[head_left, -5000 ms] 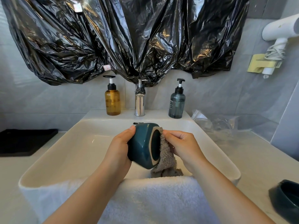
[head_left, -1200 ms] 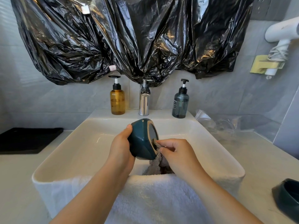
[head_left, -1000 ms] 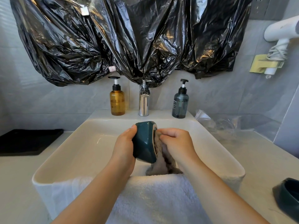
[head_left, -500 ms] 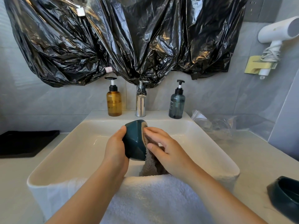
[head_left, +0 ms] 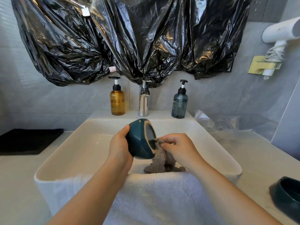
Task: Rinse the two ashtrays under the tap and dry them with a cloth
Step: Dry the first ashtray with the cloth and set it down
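Left hand [head_left: 119, 147] wraps the outside of a dark teal ashtray [head_left: 139, 140], held tipped on its side over the sink [head_left: 65, 153], opening facing right. Right hand [head_left: 177, 146] is closed, pinching a grey-brown cloth [head_left: 159, 157] against the lower rim of the opening; rest of the cloth hangs down into the basin.

Room: grey tiled wall, pale worktop [head_left: 259, 159]. Black plastic sheeting [head_left: 126, 38] covers the wall above the sink. White hair dryer [head_left: 280, 31] in a wall holder, upper right.

Sink ledge: chrome tap [head_left: 143, 103] in the middle, no water visible. Amber pump bottle [head_left: 117, 101] to its left, dark grey-green pump bottle [head_left: 179, 103] to its right. White towel [head_left: 155, 197] is draped over the sink's near edge.

Second teal ashtray [head_left: 287, 195] sits on the worktop at far right, partly cut off by the frame. Black tray [head_left: 27, 140] lies on the worktop left of the sink. Crumpled clear plastic [head_left: 217, 124] lies right of the sink, near the wall.
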Available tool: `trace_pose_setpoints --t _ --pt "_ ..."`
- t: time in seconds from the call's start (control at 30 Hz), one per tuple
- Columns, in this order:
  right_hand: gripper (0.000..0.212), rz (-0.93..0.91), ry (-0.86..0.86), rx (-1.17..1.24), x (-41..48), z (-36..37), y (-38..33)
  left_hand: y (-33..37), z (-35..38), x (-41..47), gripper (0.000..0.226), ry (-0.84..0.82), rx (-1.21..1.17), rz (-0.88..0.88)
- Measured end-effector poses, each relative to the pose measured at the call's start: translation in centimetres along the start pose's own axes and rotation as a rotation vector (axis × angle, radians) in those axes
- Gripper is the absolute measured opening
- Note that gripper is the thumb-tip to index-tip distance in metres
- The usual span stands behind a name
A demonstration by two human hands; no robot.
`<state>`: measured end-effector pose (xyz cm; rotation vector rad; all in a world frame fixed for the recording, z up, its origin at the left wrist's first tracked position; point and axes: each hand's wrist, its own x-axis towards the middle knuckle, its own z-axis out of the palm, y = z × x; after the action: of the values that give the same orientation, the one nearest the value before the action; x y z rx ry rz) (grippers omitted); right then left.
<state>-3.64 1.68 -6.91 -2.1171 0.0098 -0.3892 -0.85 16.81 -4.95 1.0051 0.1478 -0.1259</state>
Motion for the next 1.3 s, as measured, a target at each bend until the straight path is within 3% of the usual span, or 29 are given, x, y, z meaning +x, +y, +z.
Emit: trace_pose_setpoints --t 0.1,0.2,0.23,0.3,0.37,0.47,0.5,0.67,0.77,0.8,0.87,0.93,1.0,1.2,1.3 --pt "0.028 0.053 0.079 0.258 -0.5 -1.7 -0.2 -0.1 0.1 -0.1 0.022 0.001 0.034 0.012" --pt "0.023 0.033 0.224 0.54 -0.3 -4.5 -0.8 -0.1 0.2 -0.2 0.017 0.014 0.075 0.021" --pt "0.023 -0.021 0.274 0.532 -0.3 -5.2 -0.8 0.0 0.3 -0.2 0.017 0.016 0.082 0.024" --pt "0.025 -0.108 0.339 0.281 -0.3 -5.7 -0.4 0.0 0.4 -0.4 0.016 0.016 0.089 0.028" --pt "0.007 -0.064 0.197 -0.031 -0.5 -4.6 1.0 0.0 0.4 -0.6 0.015 0.021 0.112 0.028" --pt "0.032 0.198 -0.302 -0.407 -0.6 -3.5 2.4 0.0 0.4 -0.8 0.021 0.02 0.144 0.026" --pt "0.038 0.266 -0.397 -0.478 -0.5 -3.4 2.1 0.0 0.4 -0.9 0.021 0.018 0.153 0.026" --pt "0.048 0.356 -0.513 -0.742 0.6 -3.3 1.3 -0.1 0.3 -1.1 0.02 0.005 0.189 0.033" --pt "0.026 0.299 -0.421 -0.591 0.4 -3.4 2.1 -0.1 0.4 -1.3 0.019 0.007 0.197 0.045" --pt "0.029 0.262 -0.335 -0.51 0.2 -3.6 2.4 -0.1 0.4 -1.4 0.019 0.009 0.208 0.049" --pt "0.035 0.127 -0.08 -0.408 -0.5 -3.9 2.6 0.1 0.4 -1.5 0.017 0.009 0.259 0.065" --pt "0.025 -0.002 0.185 -0.355 -1.4 -4.2 1.9 0.2 0.6 -1.8 0.019 0.031 0.31 0.084" --pt "0.02 -0.032 0.342 -0.186 -2.4 -5.0 0.6 0.3 0.7 -2.4 0.021 0.063 0.368 0.114" --pt "0.017 -0.069 0.404 0.069 -7.0 -7.7 -1.6 0.9 1.3 -5.8 0.022 0.076 0.366 0.236" --pt "0.015 -0.097 0.464 0.018 -10.3 -9.1 -2.4 1.2 1.7 -8.9 0.024 0.028 0.377 0.277"
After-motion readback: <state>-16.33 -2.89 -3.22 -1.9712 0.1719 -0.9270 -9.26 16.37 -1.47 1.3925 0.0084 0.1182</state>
